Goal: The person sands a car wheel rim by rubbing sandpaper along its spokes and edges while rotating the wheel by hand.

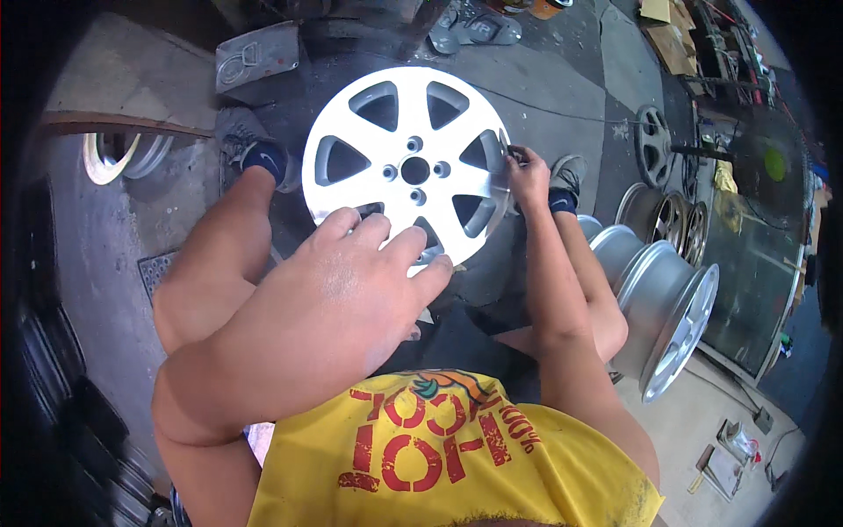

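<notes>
Before me, between my legs, is a bright silver alloy wheel rim [369, 191], its spoked face towards me. It has wide spokes, a round centre bore and several bolt holes. My left hand [355, 263] is spread over the near left edge of the rim, fingers apart; its palm is hidden, and whether the fingertips touch the metal cannot be told. At the rim's right edge, my right hand [529, 174] pinches a small dark object [515, 155] between thumb and fingers. That object is mostly covered by the fingers, so its kind is unclear.
Several silver wheel rims [649, 296] stand in a row at right, close to my right leg. Another wheel [653, 146] and a fan [767, 161] are farther right. A metal box [257, 56] lies beyond my left foot, sandals [475, 31] at the top. A thin cable [560, 116] crosses the floor.
</notes>
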Demonstrator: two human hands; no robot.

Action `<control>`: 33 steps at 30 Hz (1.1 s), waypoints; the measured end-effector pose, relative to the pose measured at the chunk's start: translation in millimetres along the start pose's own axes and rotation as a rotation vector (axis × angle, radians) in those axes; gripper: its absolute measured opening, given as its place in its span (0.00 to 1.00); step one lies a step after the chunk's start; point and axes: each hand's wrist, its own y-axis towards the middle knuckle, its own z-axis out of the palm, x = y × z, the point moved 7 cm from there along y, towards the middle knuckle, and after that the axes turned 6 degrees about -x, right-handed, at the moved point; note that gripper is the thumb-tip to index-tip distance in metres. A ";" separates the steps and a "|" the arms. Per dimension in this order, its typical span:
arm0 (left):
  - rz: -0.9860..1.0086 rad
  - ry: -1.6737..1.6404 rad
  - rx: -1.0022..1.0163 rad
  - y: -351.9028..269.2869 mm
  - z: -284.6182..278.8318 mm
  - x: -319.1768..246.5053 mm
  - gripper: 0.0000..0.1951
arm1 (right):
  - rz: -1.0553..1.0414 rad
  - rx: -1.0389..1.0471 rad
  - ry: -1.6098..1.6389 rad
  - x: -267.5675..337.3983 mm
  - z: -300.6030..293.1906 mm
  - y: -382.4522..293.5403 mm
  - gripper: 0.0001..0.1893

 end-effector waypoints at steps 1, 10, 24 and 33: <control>-0.007 0.002 -0.008 -0.8 -1.4 1.7 0.25 | -0.011 0.034 -0.004 3.7 3.2 9.2 0.15; 0.023 0.067 0.139 -0.3 3.3 5.7 0.26 | -0.295 0.171 -0.059 66.7 26.8 70.7 0.17; 0.089 0.069 0.056 3.6 7.6 -3.4 0.22 | -0.216 0.186 0.199 124.0 65.3 101.8 0.21; 0.145 0.124 0.016 -14.1 37.7 -24.5 0.17 | -0.218 0.222 -0.261 94.7 54.5 134.1 0.20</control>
